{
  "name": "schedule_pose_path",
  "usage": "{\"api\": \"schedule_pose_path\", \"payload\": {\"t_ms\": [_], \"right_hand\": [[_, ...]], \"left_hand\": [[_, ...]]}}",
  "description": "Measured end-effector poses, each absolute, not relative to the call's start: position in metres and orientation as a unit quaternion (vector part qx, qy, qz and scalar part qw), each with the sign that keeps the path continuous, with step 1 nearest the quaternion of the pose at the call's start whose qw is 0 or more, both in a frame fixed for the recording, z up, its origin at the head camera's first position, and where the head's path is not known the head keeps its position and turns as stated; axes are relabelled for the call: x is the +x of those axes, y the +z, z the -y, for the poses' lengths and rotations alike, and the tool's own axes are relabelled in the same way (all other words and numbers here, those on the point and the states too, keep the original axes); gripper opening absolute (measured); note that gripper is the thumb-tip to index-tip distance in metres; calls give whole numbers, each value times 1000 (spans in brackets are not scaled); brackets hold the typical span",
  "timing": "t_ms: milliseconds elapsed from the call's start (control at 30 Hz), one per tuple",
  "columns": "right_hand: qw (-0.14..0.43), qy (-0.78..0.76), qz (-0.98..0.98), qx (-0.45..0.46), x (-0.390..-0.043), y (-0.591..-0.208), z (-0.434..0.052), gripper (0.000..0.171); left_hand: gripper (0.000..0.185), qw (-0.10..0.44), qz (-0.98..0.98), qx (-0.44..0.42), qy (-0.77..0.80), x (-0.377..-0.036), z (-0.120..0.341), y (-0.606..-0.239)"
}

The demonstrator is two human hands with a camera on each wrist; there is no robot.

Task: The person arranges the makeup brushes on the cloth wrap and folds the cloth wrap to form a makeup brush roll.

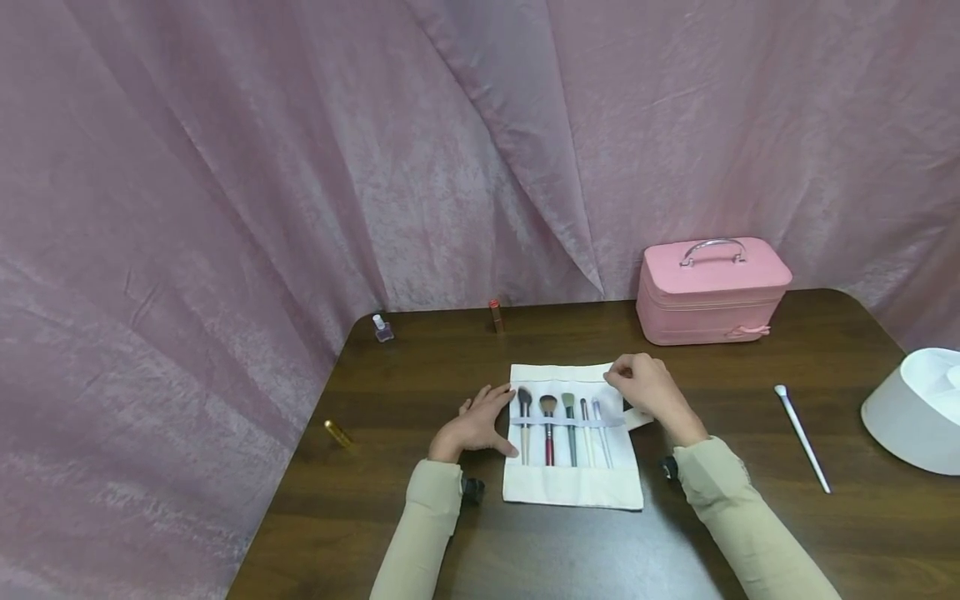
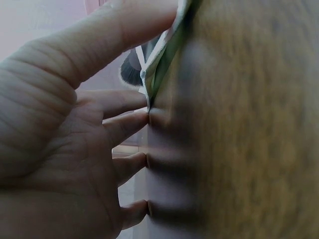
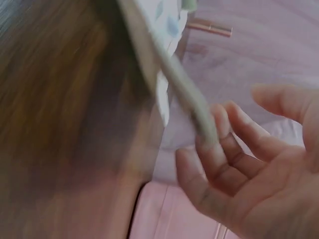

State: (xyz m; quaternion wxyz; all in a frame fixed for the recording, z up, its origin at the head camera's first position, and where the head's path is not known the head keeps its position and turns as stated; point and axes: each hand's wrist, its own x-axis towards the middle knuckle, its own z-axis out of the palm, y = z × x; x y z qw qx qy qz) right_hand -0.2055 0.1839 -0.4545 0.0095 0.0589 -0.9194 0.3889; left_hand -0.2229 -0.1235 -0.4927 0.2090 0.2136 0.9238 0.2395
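Brush roll (image 1: 573, 479) lies flat at table (image 1: 420, 350) centre; left hand (image 1: 476, 425) presses its left edge with spread fingers, right hand (image 1: 648, 387) pinches the top-right corner, so fold evenly without shifting the brushes (image 1: 562, 425).

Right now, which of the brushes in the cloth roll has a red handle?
The second brush from the left in the brush roll: its lower handle is red, while the other four handles look pale, dark or clear.

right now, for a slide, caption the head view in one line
Two hands at a cream brush roll on a dark wooden table: left hand flat at its edge, right hand lifting its far corner.
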Motion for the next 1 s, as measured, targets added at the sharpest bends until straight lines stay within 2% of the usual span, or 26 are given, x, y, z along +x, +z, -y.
{"api": "schedule_pose_path", "payload": {"t_ms": [167, 433, 833, 1000], "right_hand": [[47, 411, 909, 46, -203, -459, -205, 21], [75, 400, 913, 16, -199, -463, -237, 32], [58, 321, 945, -31, -185, -466, -294, 44], [28, 281, 958, -57, -179, -463, -319, 51]], "left_hand": [[101, 210, -924, 216, 234, -224, 123, -491], [101, 210, -925, 218, 230, -226, 125, -490], [100, 212, -924, 218, 234, -226, 126, -491], [101, 212, -922, 221, 237, -225, 126, -492]]}}
